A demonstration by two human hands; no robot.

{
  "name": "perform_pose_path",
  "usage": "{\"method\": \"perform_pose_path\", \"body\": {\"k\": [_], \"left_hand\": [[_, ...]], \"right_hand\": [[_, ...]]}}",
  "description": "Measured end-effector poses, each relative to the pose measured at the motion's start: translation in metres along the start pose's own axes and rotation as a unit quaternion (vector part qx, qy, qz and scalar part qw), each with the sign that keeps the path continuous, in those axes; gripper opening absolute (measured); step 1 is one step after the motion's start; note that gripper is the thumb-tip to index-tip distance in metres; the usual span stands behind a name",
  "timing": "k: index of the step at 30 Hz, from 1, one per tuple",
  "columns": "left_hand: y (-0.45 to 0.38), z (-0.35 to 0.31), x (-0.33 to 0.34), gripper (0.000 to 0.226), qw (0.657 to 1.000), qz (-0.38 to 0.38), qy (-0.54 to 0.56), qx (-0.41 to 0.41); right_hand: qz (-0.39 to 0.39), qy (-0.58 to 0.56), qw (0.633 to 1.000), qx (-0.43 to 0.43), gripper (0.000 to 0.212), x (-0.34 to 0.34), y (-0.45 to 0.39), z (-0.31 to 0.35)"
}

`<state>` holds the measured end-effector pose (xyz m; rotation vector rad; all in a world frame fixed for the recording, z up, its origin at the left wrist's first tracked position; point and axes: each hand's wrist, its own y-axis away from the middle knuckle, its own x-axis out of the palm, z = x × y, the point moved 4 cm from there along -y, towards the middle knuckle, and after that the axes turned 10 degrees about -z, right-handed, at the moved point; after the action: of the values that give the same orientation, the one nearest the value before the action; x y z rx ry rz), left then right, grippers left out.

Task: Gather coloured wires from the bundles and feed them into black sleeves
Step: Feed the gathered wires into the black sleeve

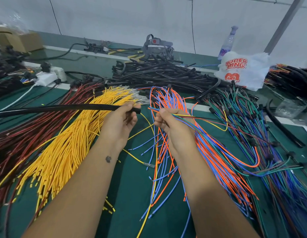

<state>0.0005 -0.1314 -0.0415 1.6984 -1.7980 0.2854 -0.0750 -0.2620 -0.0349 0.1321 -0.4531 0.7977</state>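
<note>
A black sleeve (63, 108) is held level above the green surface (128, 194), its open end just past the left hand (121, 120) and pointing right. The fingers of that hand curl around the sleeve near the mouth. Just beside it, the right hand (164, 121) pinches a small gathered set of wires (197, 117), yellow, green, blue, red and dark strands, whose tips stick out leftward toward the sleeve mouth, close to it but not yet inside. The free lengths of these wires trail off to the right and loop down over the surface.

Under and around the hands lie the supply bundles: yellow wires (67, 148) to the left, dark red wires (29, 134) beyond them, orange and blue wires (168, 100) beneath the right hand, and green and blue wires (243, 121) to the right. Farther back sits a pile of black sleeves (158, 73), a white plastic bag (243, 69) with red printing, and a clear bottle (228, 43).

The risks, as I judge them: the tips look uneven, so one strand may catch on the sleeve's rim and buckle instead of entering. The trailing lengths cross loose wires below, so pushing forward may drag a stray strand along or snag. A long, unsupported sleeve may also sag and bend away from the tips.
</note>
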Motion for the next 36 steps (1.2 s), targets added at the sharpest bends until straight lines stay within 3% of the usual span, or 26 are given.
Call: {"method": "perform_pose_path", "body": {"k": [13,19,24,27,29,32,36], "left_hand": [[0.009,0.007,0.01,0.009,0.985,0.077,-0.15,0.02],[0.015,0.01,0.014,0.015,0.986,0.087,-0.139,-0.005],[0.019,0.013,0.018,0.015,0.98,0.138,-0.139,-0.027],[0.022,0.014,0.019,0.04,0.975,0.164,-0.153,-0.007],[0.022,0.014,0.019,0.04,0.98,0.148,-0.132,-0.002],[0.016,0.013,0.016,0.015,0.995,0.081,-0.058,-0.016],[0.011,0.011,0.011,0.013,0.999,0.032,0.005,-0.032]], "right_hand": [[0.052,-0.063,0.996,0.018,0.018,0.01,0.009,0.004],[0.044,-0.071,0.996,0.016,0.019,0.01,0.008,0.003],[0.02,-0.084,0.996,0.03,0.02,0.007,0.005,0.001],[0.003,-0.088,0.996,0.022,0.019,0.006,0.004,0.001],[-0.016,-0.076,0.997,0.005,0.014,0.006,0.004,0.001],[-0.03,-0.028,0.999,-0.021,0.011,0.006,0.003,0.002],[-0.001,-0.01,1.0,-0.021,0.015,0.009,0.006,0.002]]}}
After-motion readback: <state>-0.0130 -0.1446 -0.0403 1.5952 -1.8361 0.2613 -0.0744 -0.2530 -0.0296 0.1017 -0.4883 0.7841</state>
